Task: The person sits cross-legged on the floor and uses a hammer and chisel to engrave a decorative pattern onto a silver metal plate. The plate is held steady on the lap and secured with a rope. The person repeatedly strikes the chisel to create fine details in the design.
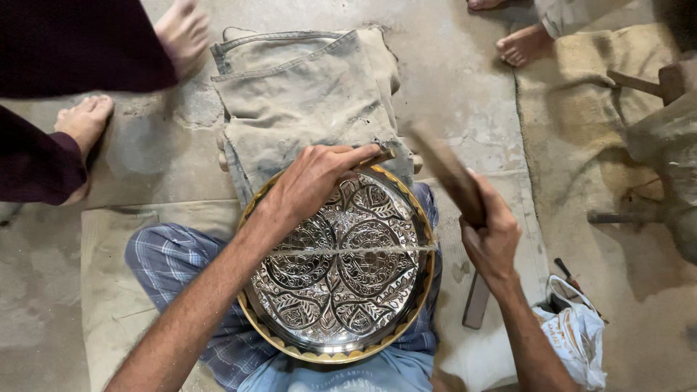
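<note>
The left hand was closed around a small chisel, its tip set at the far rim of the engraved round metal tray beneath the palm. To its right, the right hand gripped a raised wooden mallet, blurred. Chasing looked underway; the next strike needed a square hit on the chisel head.
</note>
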